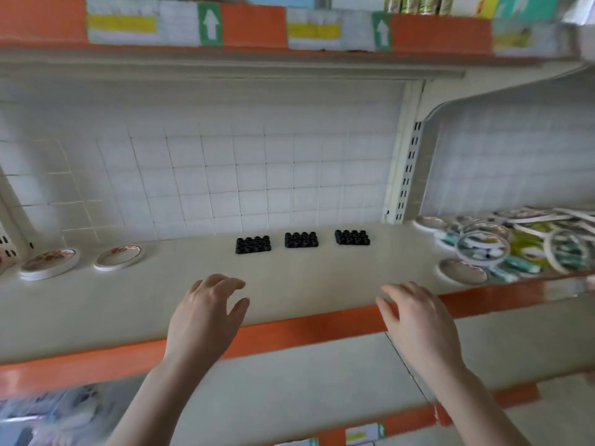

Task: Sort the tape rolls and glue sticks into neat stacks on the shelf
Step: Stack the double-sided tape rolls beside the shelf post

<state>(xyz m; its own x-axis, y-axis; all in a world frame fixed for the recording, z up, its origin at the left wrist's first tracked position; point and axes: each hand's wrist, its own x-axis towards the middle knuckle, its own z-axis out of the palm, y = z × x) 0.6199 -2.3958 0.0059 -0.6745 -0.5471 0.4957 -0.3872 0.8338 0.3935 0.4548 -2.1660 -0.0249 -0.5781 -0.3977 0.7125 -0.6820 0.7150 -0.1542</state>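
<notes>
**Blocks lined up, tape pile still waiting**

Three black blocks (253, 244), (301, 239), (352, 237) sit in a tidy row toward the back edge of the shelf (128, 304), near its middle; they may be the glue sticks standing in packs, though I can't tell for sure. That part looks done. Two low tape stacks (49, 259), (118, 257) stand near the left end. At the right end a loose heap of tape rolls (502, 246) lies overlapped and unsorted, so most of the work seems left. Both hands hover over the front edge holding nothing: the left hand (206, 313) has fingers loosely spread and a little curled, the right hand (415, 320) has fingers straight and close together. Behind is a white gridded back panel (225, 169); orange strips (289, 329) edge each shelf, and price labels (141, 24) line the one above.
</notes>
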